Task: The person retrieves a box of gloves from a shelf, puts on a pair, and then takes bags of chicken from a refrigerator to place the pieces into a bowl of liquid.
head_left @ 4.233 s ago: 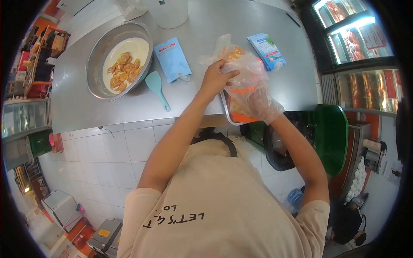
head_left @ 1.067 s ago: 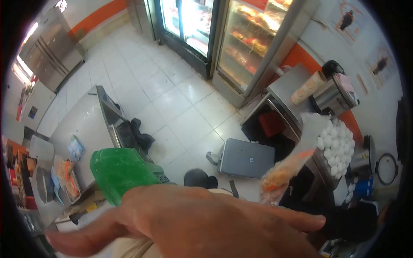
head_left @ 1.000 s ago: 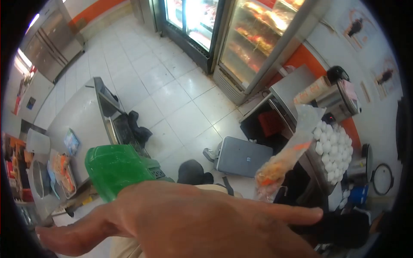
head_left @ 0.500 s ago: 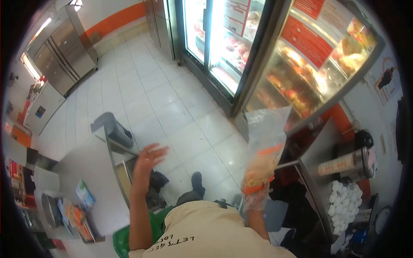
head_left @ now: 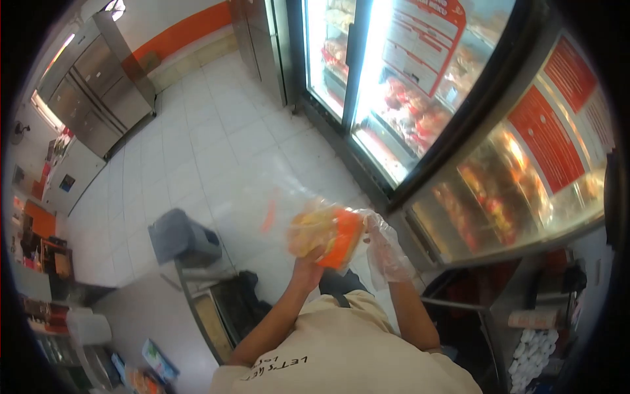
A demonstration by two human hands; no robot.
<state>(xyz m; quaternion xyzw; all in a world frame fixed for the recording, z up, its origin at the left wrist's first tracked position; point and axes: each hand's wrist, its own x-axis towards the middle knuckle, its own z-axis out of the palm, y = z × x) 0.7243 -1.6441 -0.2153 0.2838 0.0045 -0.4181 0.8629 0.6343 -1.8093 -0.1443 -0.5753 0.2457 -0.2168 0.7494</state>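
A clear plastic bag of bread (head_left: pixel 318 235), printed with a broad orange band, is held in front of my chest. Its loose, see-through end trails to the left and is smeared by motion. My left hand (head_left: pixel 308 268), bare, grips the bag from below with the fingers partly behind it. On my right hand (head_left: pixel 386 249) is a baggy clear plastic glove; its fingers pinch the bag's right end. The contents look yellowish-brown, but their exact shape is blurred.
Glass-door fridges (head_left: pixel 420 125) stand ahead to the right, beside a lit display case (head_left: pixel 499 190). A grey bin (head_left: pixel 184 236) is left of me, near a steel counter (head_left: pixel 144 315). White rolled items (head_left: pixel 533 354) lie at lower right. Steel cabinets (head_left: pixel 98 85) stand far left.
The bag has swung from upright at my right to lying sideways before my chest. My left hand, open and apart before, has come over and taken hold of it. The view has turned slightly.
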